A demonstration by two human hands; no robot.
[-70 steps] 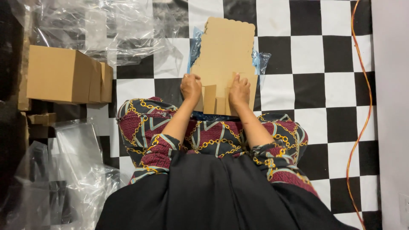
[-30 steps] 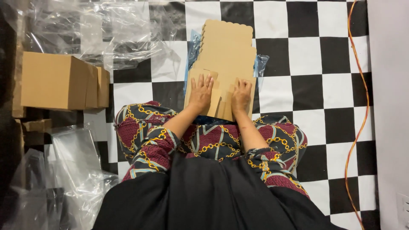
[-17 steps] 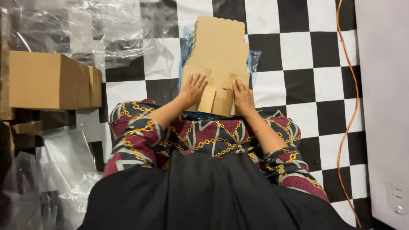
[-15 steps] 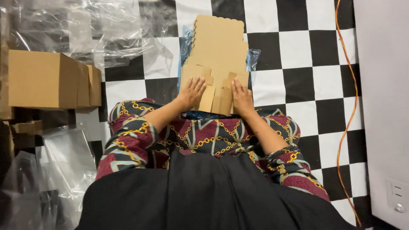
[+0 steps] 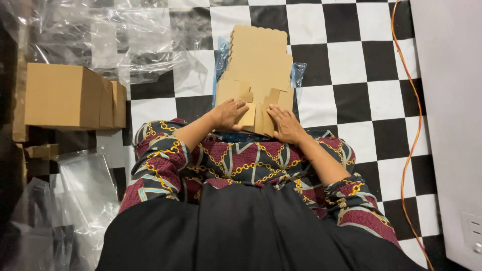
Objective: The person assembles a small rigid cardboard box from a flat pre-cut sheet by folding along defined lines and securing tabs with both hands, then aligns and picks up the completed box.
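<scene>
A flat brown scallop-edged cardboard blank (image 5: 258,70) lies on the black-and-white checkered floor (image 5: 346,65), over a clear plastic bag (blue-tinted) (image 5: 221,57). Both hands press its near flaps: left hand (image 5: 228,113) and right hand (image 5: 285,123), fingers spread flat. Folded brown cardboard boxes (image 5: 68,96) sit well left.

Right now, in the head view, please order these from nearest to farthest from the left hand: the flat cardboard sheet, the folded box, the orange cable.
1. Cardboard sheet: under the left hand, touching it.
2. Folded box: to the left on the floor, apart from the hand.
3. Orange cable: far right, beside the wall.
</scene>
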